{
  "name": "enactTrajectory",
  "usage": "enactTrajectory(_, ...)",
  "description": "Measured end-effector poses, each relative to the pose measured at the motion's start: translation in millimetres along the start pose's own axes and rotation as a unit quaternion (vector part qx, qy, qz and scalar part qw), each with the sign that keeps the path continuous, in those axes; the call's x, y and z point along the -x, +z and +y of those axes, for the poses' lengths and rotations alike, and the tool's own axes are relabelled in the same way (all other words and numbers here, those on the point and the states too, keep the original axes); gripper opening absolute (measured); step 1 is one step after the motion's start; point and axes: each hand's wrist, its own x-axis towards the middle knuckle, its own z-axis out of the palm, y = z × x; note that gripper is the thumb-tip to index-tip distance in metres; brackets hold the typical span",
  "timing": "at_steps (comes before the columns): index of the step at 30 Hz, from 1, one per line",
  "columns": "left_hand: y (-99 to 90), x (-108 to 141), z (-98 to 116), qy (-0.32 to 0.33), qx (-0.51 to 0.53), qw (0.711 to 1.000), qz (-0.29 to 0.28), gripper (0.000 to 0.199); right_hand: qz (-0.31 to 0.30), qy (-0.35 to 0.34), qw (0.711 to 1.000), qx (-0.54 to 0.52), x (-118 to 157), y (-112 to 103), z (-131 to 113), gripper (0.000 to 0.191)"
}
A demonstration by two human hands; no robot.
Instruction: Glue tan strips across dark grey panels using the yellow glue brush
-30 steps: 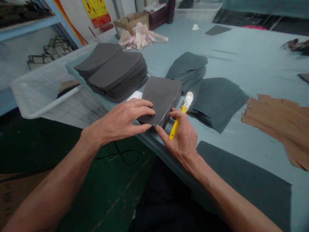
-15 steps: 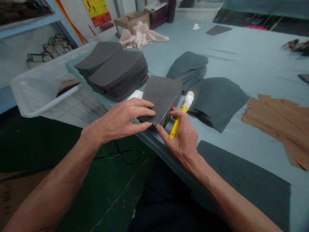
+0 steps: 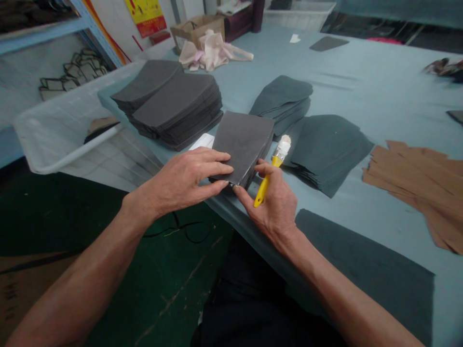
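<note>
A stack of dark grey sheets (image 3: 243, 140) lies at the table's near edge, with a shiny strip along its right side. My left hand (image 3: 190, 176) rests its fingertips on the top sheet, its thumb at the near edge. My right hand (image 3: 277, 200) grips a brush with a yellow handle (image 3: 262, 192) and whitish bristles pointing away from me. The thumb and fingertips of that hand also touch the stack's near right corner. A white piece (image 3: 202, 141) shows partly behind the stack.
Larger dark stacks (image 3: 177, 103) stand at the left, greenish-grey stacks (image 3: 327, 149) to the right. Brown strips (image 3: 419, 185) and a dark sheet (image 3: 372, 270) lie farther right. A white crate (image 3: 72, 140) adjoins the table (image 3: 347, 101); a cloth (image 3: 213, 50) lies behind.
</note>
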Motion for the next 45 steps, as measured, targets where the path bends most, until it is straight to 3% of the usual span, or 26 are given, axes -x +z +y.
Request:
enactTrajectory(19,4.9,3,5,0.004,-0.015,1.000,0.020,0.032,-0.010,0.010,1.000,-0.015,0,-1,-1,0.050)
enactTrajectory(38,10.0,7,9,0.062,-0.056,0.995,0.061,0.021,0.003,0.010,1.000,-0.008,-1,1,0,0.050)
enactTrajectory(45,16.0,8,10,0.066,-0.075,0.990,0.102,0.012,-0.011,0.013,1.000,-0.006,-2,-1,-1,0.050)
